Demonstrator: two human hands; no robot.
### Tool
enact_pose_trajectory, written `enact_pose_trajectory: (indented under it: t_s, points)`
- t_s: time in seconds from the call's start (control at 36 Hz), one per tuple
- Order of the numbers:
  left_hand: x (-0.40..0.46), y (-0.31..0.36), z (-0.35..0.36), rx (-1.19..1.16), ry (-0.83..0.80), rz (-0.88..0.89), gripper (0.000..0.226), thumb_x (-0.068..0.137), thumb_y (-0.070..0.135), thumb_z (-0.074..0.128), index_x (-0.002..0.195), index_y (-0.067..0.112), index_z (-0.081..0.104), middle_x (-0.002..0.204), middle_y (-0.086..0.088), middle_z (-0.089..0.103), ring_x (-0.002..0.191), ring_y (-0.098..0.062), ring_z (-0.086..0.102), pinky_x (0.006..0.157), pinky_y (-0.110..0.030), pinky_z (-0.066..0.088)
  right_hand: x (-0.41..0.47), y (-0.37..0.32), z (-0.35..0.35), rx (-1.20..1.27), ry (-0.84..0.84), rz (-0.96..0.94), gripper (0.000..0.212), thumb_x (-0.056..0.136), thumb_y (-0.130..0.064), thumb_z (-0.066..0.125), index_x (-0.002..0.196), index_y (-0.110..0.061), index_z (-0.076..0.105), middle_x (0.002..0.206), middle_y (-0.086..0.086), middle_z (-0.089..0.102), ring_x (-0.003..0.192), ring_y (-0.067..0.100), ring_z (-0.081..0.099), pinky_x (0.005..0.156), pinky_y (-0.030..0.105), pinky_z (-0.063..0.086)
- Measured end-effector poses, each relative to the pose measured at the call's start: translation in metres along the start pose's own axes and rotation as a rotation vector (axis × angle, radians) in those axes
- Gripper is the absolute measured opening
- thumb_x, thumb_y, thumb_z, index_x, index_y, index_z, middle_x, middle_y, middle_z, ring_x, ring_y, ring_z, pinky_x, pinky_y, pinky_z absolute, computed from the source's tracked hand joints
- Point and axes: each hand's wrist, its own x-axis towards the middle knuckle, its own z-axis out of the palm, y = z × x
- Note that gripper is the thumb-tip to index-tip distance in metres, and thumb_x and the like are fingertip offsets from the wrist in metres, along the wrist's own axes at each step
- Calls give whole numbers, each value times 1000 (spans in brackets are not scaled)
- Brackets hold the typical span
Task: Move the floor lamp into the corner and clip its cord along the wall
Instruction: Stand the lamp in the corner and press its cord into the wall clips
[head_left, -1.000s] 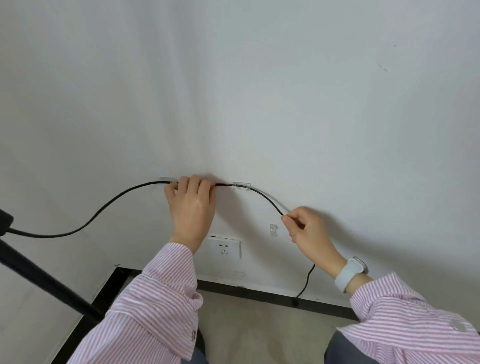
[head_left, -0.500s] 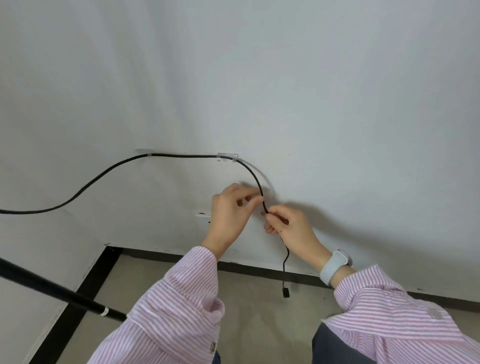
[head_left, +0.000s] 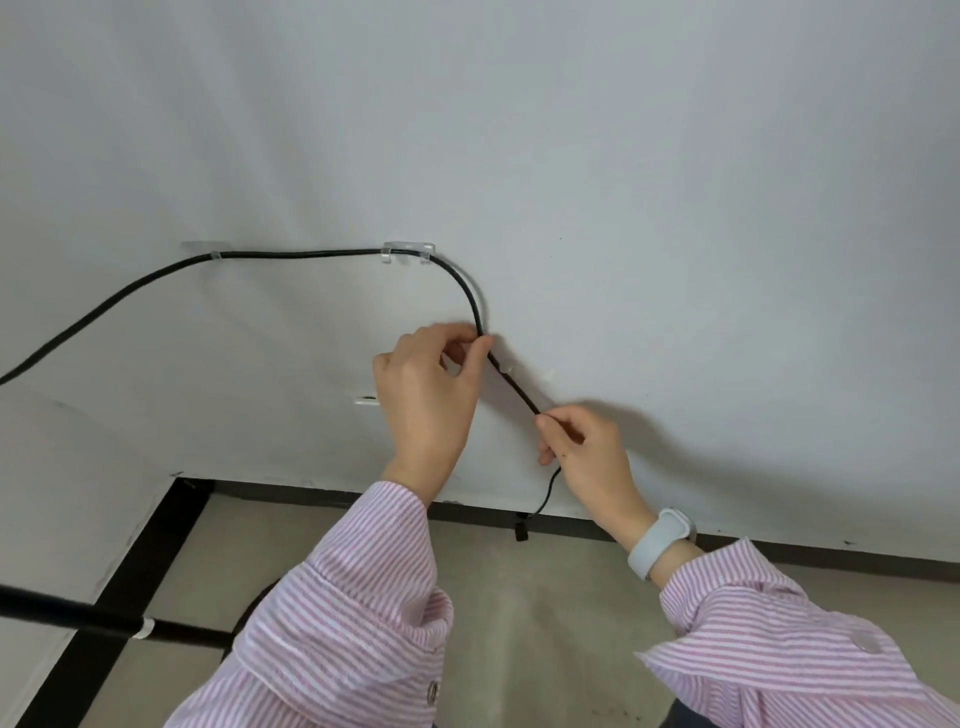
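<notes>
a black cord (head_left: 306, 254) runs along a white wall (head_left: 623, 156). it comes in from the left edge, climbs up, and goes flat through two clear clips stuck on the wall. the left clip (head_left: 205, 248) is thin and hard to see well. the right clip (head_left: 409, 251) is a bit bigger, and the cord sits in it. after that clip the cord bends down in a curve to the hands. the left hand (head_left: 426, 400) is curled, and its thumb and first fingers pinch the cord right at the bottom of the curve, close to the wall. from there the cord goes in a straight, tight slant down to the right hand (head_left: 584, 447). the right hand is closed in a loose fist around the cord, lower and more to the right. a small clear third clip (head_left: 506, 370) is on the wall just beside the slanted part of the cord, between the two hands; i cannot tell if the cord is in it. below the right hand the cord hangs loose, and its end (head_left: 521, 531) dangles by the dark strip (head_left: 311, 491) at the bottom of the wall. the black lamp pole (head_left: 67, 608) crosses the bottom left, near the corner. both arms wear pink striped sleeves (head_left: 358, 613), and the right wrist has a grey watch band (head_left: 660, 540).
</notes>
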Motion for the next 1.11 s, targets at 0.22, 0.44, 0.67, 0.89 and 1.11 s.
enact_pose_trajectory:
  t_s: [0.22,0.44,0.67,0.89,1.11]
  points:
    - [-10,-4,14,-4,2,-49,13,82,30,67,78,18,69,71,2,68,66,-17,59,75,-50,47,9,-2,8,-103,77,83,18,86,-25,57,73,-15,64,62,-2,65,53,15,63,66,37,51]
    - [-6,-12,11,125,39,9,18,78,39,67,77,22,68,72,6,67,70,-13,57,77,-33,35,13,1,39,-41,61,143,30,86,-28,58,64,-8,66,64,5,71,65,26,66,72,46,52]
    - [-18,-49,4,-59,-117,21,6,83,23,65,88,20,66,85,7,64,77,-13,58,78,-27,47,2,31,48,-36,-97,58,21,87,-6,57,104,-11,68,97,0,68,88,8,60,80,12,43]
    - [-81,-141,0,13,-640,-270,28,90,10,53,118,10,58,113,-5,63,95,-13,57,81,-22,42,-2,37,59,-28,-183,44,11,86,-13,60,90,-11,70,83,-3,69,81,10,63,87,31,50]
    - [-120,-171,13,-258,-870,-410,18,95,4,42,108,2,54,103,-12,63,105,-22,58,97,-32,42,0,45,77,116,-154,29,18,90,-14,53,79,-27,60,71,-4,66,64,1,63,60,16,54]
